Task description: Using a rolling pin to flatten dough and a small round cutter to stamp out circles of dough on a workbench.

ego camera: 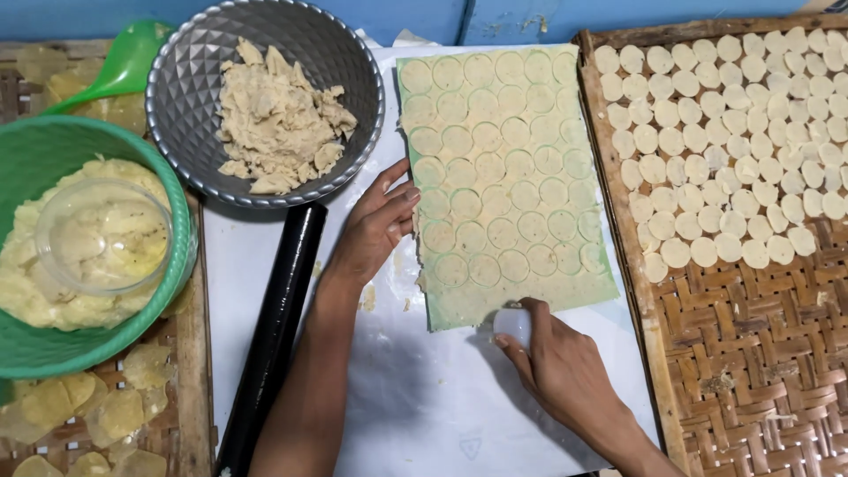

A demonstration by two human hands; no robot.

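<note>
Here: right hand (pixel 552 353) grips small white round cutter (pixel 512 324) at near edge of flat pale dough sheet (pixel 503 177) scored with circles; left hand (pixel 375 228) lies open, fingers touching sheet's left edge, beside black rolling pin (pixel 274 327).

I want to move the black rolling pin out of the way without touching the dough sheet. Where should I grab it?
Grip the black rolling pin around its bare middle, coming from its left side: it lies lengthwise, the left hand and forearm crowd its right, and the grey bowl covers its top end.

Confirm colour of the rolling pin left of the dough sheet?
Black rolling pin, glossy; head view.
</note>
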